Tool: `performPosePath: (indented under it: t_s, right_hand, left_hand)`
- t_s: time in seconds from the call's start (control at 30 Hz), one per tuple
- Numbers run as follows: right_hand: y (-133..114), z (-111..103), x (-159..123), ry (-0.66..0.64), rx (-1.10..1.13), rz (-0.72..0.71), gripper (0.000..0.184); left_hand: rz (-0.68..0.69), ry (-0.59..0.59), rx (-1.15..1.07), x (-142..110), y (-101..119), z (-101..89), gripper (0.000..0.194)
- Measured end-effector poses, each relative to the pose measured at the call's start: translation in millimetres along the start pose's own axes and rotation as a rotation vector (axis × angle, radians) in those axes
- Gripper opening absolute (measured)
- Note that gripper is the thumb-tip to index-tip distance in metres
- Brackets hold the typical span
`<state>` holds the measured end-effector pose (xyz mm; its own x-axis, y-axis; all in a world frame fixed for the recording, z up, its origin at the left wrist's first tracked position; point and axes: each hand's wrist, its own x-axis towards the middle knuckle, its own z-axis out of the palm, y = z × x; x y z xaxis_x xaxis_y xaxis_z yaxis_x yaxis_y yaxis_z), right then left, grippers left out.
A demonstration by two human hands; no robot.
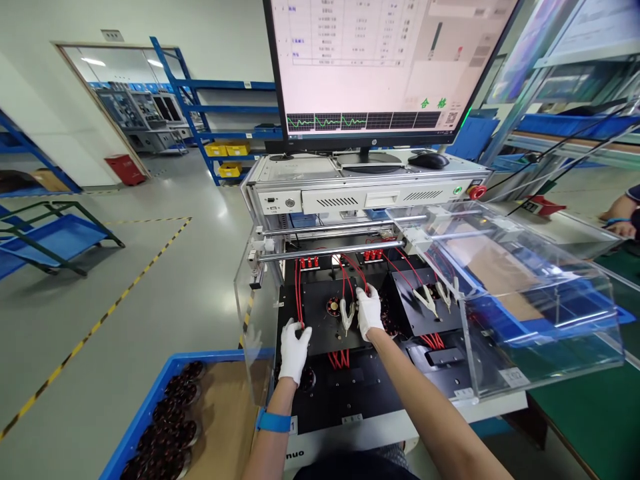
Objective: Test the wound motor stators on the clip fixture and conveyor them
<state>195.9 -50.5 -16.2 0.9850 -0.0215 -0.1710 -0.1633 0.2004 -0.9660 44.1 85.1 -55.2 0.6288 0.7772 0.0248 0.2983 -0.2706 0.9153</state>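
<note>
My left hand [295, 350], in a white glove, is closed at the lower end of a pair of red test leads [299, 293] on the left of the black fixture. My right hand [369, 310], gloved too, pinches another red test lead [365, 279]; my fingers hide the tips of both leads. Between my hands lies a pale spring clip [347, 317] on the black plate [320, 333], beside a small round copper-wound part [333, 307] set in an opening. Two more pale clips, one a spring clip [426, 301], rest on the right-hand plate [407, 323].
A clear plastic cover [545, 333] slides on metal rails over the right side. Above stand a monitor [370, 80] and a red stop button [477, 192]. At lower left, a blue tray [143, 420] holds several dark wound parts [173, 413]. Another person's hand [623, 229] shows far right.
</note>
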Motion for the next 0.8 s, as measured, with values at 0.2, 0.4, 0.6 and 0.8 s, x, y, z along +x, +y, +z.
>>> performPosePath:
  t_s: [0.2, 0.4, 0.6, 0.8]
  right_hand:
    - [-1.1, -1.3, -0.4, -0.016, -0.018, 0.003, 0.054]
    - [-3.3, -1.5, -2.3, -0.030, -0.021, -0.007, 0.053]
    - [-2.8, -0.9, -0.9, -0.021, -0.051, -0.019, 0.049]
    - [0.7, -1.1, 0.8, -0.027, -0.019, -0.017, 0.050]
  left_hand:
    - [-0.092, -0.259, -0.437, -5.8, 38.2, -12.1, 0.029]
    - [-0.191, -0.014, -0.777, 16.4, 55.5, -9.6, 0.034]
    - [-0.218, 0.090, -0.839, 35.0, 56.6, 0.7, 0.033]
    - [-0.223, 0.048, -0.804, 32.3, 54.3, 2.2, 0.037]
